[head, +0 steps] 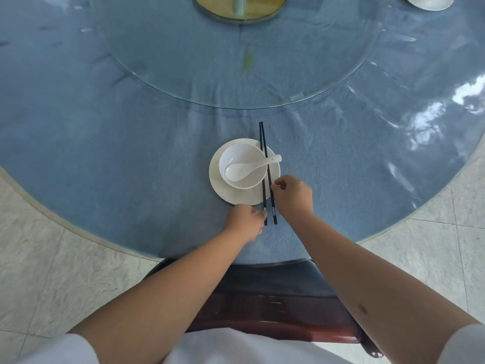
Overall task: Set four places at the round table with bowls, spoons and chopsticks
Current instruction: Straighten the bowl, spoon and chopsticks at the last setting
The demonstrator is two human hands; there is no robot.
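A white bowl [242,166] sits on a cream plate [223,189] near the table's front edge. A white spoon [249,168] lies in the bowl, handle pointing right. Two black chopsticks [265,164] lie across the plate's right side, tips pointing away from me. My left hand [245,222] touches the near end of the left chopstick with curled fingers. My right hand [292,197] pinches the right chopstick about midway along its near half.
The round table [105,153] has a blue cloth under clear film. A glass turntable [236,61] on a gold base fills the centre. Another white dish [430,1] shows at the far right. A dark wooden chair [262,298] stands between me and the table.
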